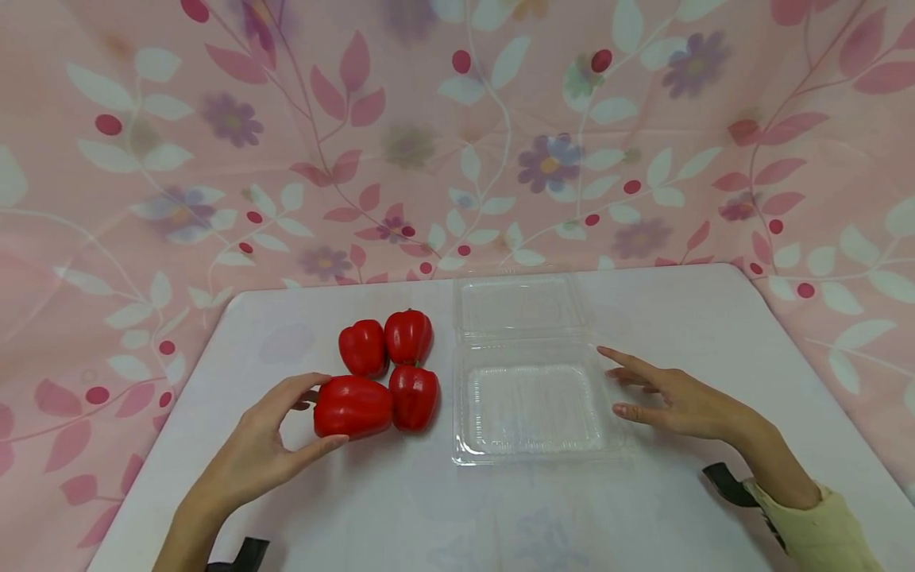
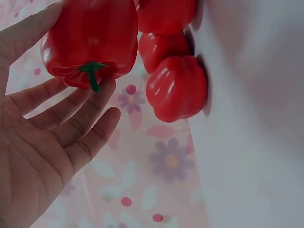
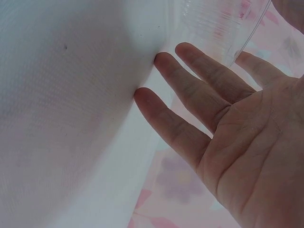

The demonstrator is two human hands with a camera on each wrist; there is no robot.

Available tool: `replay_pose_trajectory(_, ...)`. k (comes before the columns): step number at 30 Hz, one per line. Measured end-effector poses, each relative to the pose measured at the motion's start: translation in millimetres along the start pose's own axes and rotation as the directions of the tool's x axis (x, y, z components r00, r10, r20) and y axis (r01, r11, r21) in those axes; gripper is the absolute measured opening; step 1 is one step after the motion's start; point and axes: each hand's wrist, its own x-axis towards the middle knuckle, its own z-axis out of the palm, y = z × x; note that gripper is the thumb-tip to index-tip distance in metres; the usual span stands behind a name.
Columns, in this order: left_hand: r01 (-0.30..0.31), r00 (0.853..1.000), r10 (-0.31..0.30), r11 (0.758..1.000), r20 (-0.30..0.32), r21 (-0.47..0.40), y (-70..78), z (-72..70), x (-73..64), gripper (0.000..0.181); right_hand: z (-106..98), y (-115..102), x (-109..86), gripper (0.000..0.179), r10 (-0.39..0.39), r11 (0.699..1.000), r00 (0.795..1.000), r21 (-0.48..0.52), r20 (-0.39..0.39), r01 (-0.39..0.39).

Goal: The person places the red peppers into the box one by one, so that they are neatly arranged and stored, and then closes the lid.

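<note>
My left hand (image 1: 263, 445) grips a red bell pepper (image 1: 353, 407) lying sideways, thumb on its near side and fingers on the far side. In the left wrist view a green stem (image 2: 92, 71) shows on the end of that pepper facing the palm. Close by are three more red bell peppers: one at the right (image 1: 415, 399), one behind (image 1: 363, 348) and one at the back (image 1: 409, 337). Beside the right rim of a clear plastic clamshell box (image 1: 529, 458), my right hand (image 1: 675, 401) has its fingers extended and holds nothing.
The box's lid (image 1: 520, 306) lies folded back toward the rear of the white table (image 1: 400, 508). A pink floral cloth (image 1: 457, 143) hangs behind the table and drapes at both sides. Dark straps (image 1: 729, 485) sit near the wrists.
</note>
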Motion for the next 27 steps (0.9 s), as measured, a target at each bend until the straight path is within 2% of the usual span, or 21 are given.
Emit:
replay_pose_trajectory(4,-0.042,0.999,0.042,0.999,-0.010,-0.018,5.6,3.0,5.2,0.076,0,1,-0.2,0.079,0.004,1.000,1.000,0.003,0.000,-0.004)
replay_pose_trajectory(9,-0.059,0.998,0.058,0.998,-0.012,-0.024,12.0,10.1,13.0,0.077,0,2,-0.2,0.079,0.001,1.000,1.000,0.005,0.002,-0.001)
replay_pose_trajectory(18,-0.104,0.994,0.106,0.992,0.033,-0.074,27.0,22.9,29.4,0.077,1,2,0.6,0.079,0.007,1.000,1.000,-0.014,-0.001,-0.007)
replay_pose_trajectory(27,-0.132,0.989,0.140,0.982,0.051,-0.134,38.0,40.5,44.7,0.073,1,2,0.5,0.079,-0.003,0.999,1.000,-0.037,-0.008,0.003)
